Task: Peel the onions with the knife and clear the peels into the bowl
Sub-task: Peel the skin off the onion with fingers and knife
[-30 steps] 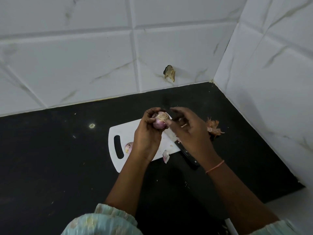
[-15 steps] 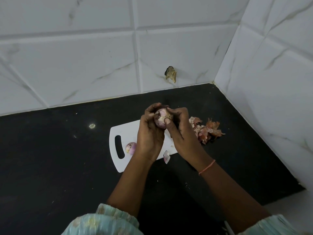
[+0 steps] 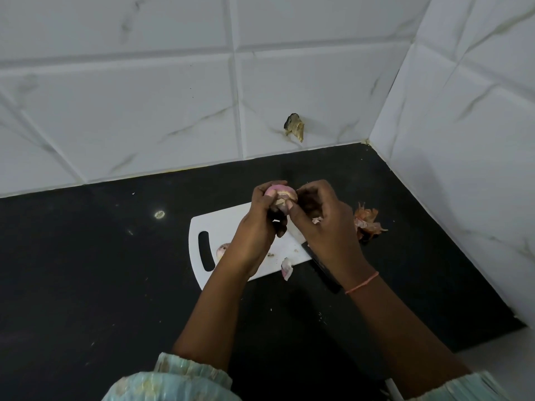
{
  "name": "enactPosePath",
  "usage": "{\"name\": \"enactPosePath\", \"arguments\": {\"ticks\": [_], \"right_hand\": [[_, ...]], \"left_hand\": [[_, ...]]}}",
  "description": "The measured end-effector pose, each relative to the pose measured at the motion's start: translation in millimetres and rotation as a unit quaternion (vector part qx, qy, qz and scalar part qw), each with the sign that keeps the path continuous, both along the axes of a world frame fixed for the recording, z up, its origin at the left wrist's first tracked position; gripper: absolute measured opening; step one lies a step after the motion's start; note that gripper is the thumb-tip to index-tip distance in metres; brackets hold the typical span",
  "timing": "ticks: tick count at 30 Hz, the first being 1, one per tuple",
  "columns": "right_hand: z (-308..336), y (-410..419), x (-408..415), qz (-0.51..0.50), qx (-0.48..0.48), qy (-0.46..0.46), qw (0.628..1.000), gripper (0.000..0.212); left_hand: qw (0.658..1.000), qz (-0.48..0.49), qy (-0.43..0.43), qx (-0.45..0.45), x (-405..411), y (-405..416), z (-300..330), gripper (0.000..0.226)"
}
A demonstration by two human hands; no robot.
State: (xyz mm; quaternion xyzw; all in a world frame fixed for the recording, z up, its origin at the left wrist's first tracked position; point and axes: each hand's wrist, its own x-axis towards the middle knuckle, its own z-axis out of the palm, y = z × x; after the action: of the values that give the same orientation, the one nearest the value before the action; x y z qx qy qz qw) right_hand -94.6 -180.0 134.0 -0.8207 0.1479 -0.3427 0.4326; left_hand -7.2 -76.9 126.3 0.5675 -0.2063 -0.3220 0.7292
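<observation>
From the head camera: the left hand (image 3: 254, 227) holds a pink onion (image 3: 280, 198) up over the white cutting board (image 3: 231, 224), fingers curled round it. The right hand (image 3: 324, 224) pinches the onion's skin with its fingers. A black knife (image 3: 324, 267) lies under that wrist. Peels (image 3: 366, 222) sit on the black table (image 3: 101, 270) — just beside the board.

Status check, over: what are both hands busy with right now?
Left hand grips onion above cutting board. Right hand pinches its skin. Knife idle under right wrist. No bowl in view.
</observation>
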Motion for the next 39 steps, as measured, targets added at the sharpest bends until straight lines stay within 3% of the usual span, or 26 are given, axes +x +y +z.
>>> {"name": "enactPosePath", "arguments": {"ticks": [3, 6, 13, 15, 20, 23, 26, 29, 32, 36, 39], "right_hand": [[1, -5, 0, -0.004, -0.017, -0.008, 1.000, 0.031], [0, -11, -1, 0.002, -0.017, -0.021, 1.000, 0.018], [1, -11, 0, 0.001, 0.071, -0.009, 0.997, 0.009], [2, -11, 0, 0.011, 0.103, -0.008, 0.995, 0.010], [5, -9, -1, 0.045, 0.126, 0.036, 0.990, 0.037], [3, -7, 0, 0.039, 0.140, 0.038, 0.989, 0.027], [0, -7, 0, 0.034, 0.168, 0.053, 0.984, 0.020], [-1, -12, -1, 0.011, 0.157, 0.053, 0.986, 0.013], [0, -16, -2, -0.032, 0.138, 0.016, 0.990, 0.008], [4, -16, -2, 0.033, 0.092, -0.001, 0.995, 0.020], [4, -15, -2, 0.034, 0.063, -0.002, 0.997, 0.014]], "left_hand": [[1.000, -0.019, 0.011, -0.022, 0, 1, 3, 0.036], [0.998, -0.048, 0.006, -0.036, 3, 3, 0, 0.036], [0.995, -0.052, -0.037, -0.073, 2, 6, -2, 0.038], [0.996, -0.038, -0.043, -0.068, 1, 5, -1, 0.038], [0.997, -0.018, -0.016, -0.079, 1, 4, 0, 0.041], [0.995, -0.049, 0.013, -0.091, 2, 7, 3, 0.048], [0.995, -0.060, -0.035, -0.068, 2, 8, 2, 0.047], [0.994, -0.057, -0.081, -0.049, 4, 9, -3, 0.041], [0.996, -0.050, -0.049, -0.053, 4, 9, -9, 0.043], [0.996, -0.059, -0.024, -0.054, 3, 5, -9, 0.051], [0.996, -0.064, -0.014, -0.065, 2, 3, -9, 0.050]]}}
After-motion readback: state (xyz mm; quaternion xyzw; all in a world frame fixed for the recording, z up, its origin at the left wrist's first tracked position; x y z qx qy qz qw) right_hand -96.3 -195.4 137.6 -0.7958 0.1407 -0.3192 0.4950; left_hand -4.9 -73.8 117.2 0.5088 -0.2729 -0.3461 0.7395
